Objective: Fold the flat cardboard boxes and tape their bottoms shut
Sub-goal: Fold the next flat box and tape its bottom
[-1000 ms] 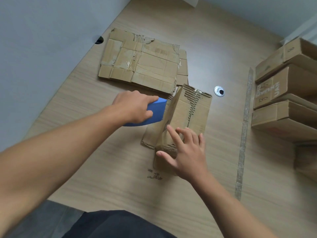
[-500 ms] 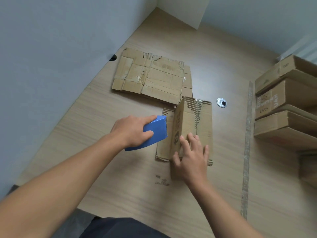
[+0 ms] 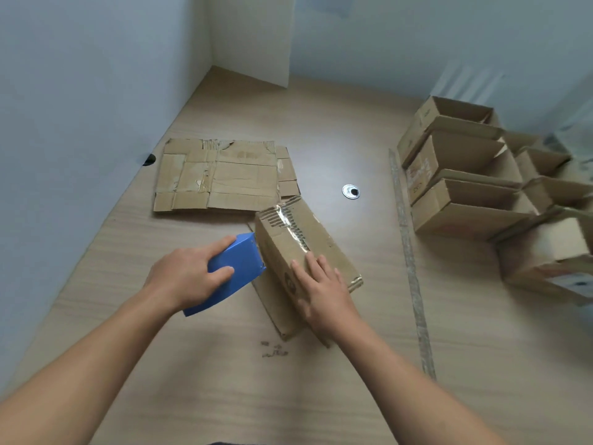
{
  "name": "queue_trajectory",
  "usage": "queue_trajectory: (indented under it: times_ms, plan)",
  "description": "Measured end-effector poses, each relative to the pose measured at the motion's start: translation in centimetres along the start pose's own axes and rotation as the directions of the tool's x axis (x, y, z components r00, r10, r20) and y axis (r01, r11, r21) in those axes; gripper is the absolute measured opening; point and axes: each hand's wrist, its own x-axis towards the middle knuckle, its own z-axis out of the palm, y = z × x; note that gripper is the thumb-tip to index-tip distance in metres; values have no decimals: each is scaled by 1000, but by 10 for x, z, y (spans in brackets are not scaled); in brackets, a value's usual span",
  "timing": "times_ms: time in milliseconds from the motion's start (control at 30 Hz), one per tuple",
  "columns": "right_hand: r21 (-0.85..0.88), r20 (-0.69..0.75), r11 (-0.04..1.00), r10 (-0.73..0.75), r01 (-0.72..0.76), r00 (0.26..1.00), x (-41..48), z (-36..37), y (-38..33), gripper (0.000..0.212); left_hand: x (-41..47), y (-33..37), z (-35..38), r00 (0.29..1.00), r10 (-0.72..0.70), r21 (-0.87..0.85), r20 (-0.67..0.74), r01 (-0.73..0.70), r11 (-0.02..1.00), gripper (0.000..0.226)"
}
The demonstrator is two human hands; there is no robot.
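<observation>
Box (image 3: pixel 308 232) lies tilted near the middle of the worktop (image 3: pixel 192 380), taped seam facing up, with a flap spread under it. Right hand (image 3: pixel 321 290) rests flat on the box's near end, fingers straight and gripping nothing. Left hand (image 3: pixel 189 277) grips the blue tape dispenser (image 3: pixel 237 268); its front edge touches the box's left side. Flat cardboard (image 3: pixel 224 175) lies toward the far left edge, just beyond the box. Folded boxes (image 3: pixel 459 175) are stacked along the right edge. A metal cable hole (image 3: pixel 350 191) sits between the two groups.

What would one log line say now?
step: taping box bottom | left hand: grips blue tape dispenser | right hand: presses box
</observation>
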Motion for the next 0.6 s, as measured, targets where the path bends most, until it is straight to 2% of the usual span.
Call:
queue_trajectory:
  times_ms: [100, 167, 300, 433, 533, 600]
  plan:
    - [-44, 83, 990, -128, 132, 988, -14, -10, 26, 71, -4, 8, -4, 1000, 11, -1, -20, -11, 1000, 58]
    - [-80, 102, 983, -154, 162, 983, -23, -16, 36, 74, -7, 13, -6, 999, 25, -8, -35, -25, 1000, 58]
    - [-142, -14, 990, -13, 11, 1000, -29, -19, 35, 88, -12, 22, -8, 999, 24, 11, -47, -23, 1000, 59]
    - [-69, -120, 991, 102, -111, 987, -26, -17, 26, 72, -22, 23, -11, 998, 9, 1, -60, -9, 1000, 59]
    - [-50, -57, 995, 80, -83, 995, -25, -12, 26, 70, -29, 22, -14, 998, -3, -11, -69, 2, 1000, 59]
    - [-98, -6, 994, 43, -44, 999, -26, -12, 31, 70, -32, 19, -15, 998, -17, -14, -68, 16, 1000, 59]
